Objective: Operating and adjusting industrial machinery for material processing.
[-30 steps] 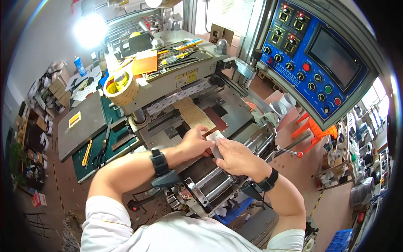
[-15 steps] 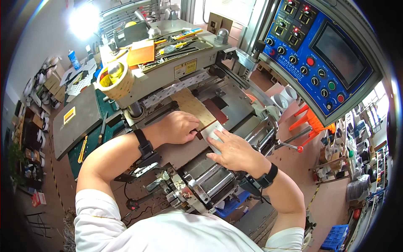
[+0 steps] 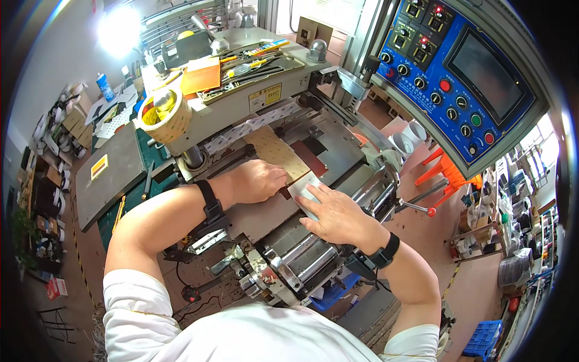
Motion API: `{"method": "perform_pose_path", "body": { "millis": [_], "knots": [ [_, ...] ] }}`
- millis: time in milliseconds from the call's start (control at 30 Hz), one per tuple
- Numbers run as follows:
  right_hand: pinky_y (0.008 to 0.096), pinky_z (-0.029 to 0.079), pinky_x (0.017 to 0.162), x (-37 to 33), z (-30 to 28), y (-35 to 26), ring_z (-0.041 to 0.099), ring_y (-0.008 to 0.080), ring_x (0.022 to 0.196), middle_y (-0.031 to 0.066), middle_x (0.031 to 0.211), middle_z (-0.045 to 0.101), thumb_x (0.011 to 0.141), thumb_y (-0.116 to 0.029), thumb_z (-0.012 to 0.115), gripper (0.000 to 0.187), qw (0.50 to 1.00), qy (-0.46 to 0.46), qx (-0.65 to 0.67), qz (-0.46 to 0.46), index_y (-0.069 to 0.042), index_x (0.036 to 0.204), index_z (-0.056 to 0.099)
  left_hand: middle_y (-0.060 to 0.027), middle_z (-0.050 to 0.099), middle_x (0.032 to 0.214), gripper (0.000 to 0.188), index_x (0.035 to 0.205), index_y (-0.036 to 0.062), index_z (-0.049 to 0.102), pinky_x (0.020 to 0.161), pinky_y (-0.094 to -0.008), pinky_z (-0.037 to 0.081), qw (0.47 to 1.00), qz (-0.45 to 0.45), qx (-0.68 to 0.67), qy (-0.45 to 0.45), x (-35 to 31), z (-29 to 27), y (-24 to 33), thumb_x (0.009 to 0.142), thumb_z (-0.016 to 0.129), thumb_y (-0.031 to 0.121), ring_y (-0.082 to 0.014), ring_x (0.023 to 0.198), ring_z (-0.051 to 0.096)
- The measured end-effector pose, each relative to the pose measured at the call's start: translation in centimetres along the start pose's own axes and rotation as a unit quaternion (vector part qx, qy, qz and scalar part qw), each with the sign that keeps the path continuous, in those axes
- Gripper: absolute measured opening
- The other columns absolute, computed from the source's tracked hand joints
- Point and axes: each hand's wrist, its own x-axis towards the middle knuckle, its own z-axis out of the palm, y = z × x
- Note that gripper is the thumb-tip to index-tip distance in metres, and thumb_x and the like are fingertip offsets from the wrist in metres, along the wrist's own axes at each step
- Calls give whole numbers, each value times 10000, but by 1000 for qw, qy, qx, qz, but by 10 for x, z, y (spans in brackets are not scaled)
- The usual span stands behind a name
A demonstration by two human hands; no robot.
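Note:
On the flat bed of a machine [image 3: 271,223], my right hand [image 3: 339,216] lies with its fingers spread, pressing on a small white sheet [image 3: 300,189]. The sheet meets the near end of a tan, speckled strip [image 3: 277,154], with a thin brown edge between them. Just left of that join, my left hand [image 3: 260,181] is closed, its fingers curled down; whatever they pinch is hidden. A small dark reddish-brown piece shows partly by its fingertips. Beyond my right hand lies a dark red flat piece [image 3: 310,158] on the bed.
A blue control panel [image 3: 455,90] hangs at the upper right. Tools and an orange pad [image 3: 201,76] lie on the machine's top, beside a tape roll [image 3: 164,114] holding something yellow. A red-knobbed lever [image 3: 430,212] sticks out at the right. Metal rollers [image 3: 307,256] run along the near side.
My left hand has turned slightly, so its thumb no longer shows, and its forearm has shifted a little left. My right hand stays on the white sheet, almost unmoved.

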Motion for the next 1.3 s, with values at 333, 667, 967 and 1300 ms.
{"method": "perform_pose_path", "body": {
  "millis": [333,667,967,1300],
  "knots": [
    [485,386,1091,-1,1,0,450,427,1331,269,1443,461,963,-401,506,512,1000,14,-16,-10,-35,1317,558,-92,679,858,225,958,35,658,605,-372,564,993,-27,29,113,7,4,14,739,688,74,-271,720,685],
    [484,406,1070,0,2,-1,451,419,1328,253,1364,512,938,-369,526,513,1000,25,5,-9,-51,1339,551,-63,597,705,197,907,58,614,551,-379,530,981,-64,106,151,18,-2,16,727,693,60,-248,651,649],
    [501,361,1106,1,-3,-2,391,411,1383,260,1446,446,978,-423,478,556,1000,-12,-10,-2,-75,1411,501,-104,704,797,137,901,29,674,584,-382,556,982,-82,5,172,10,5,11,771,709,55,-295,672,689],
    [503,265,1176,20,-7,-1,301,399,1453,251,1541,351,1004,-505,426,628,998,-56,20,16,-53,1436,476,-111,698,787,93,815,29,675,607,-393,549,951,-204,-60,223,13,9,27,824,703,117,-318,690,678]
  ]
}}
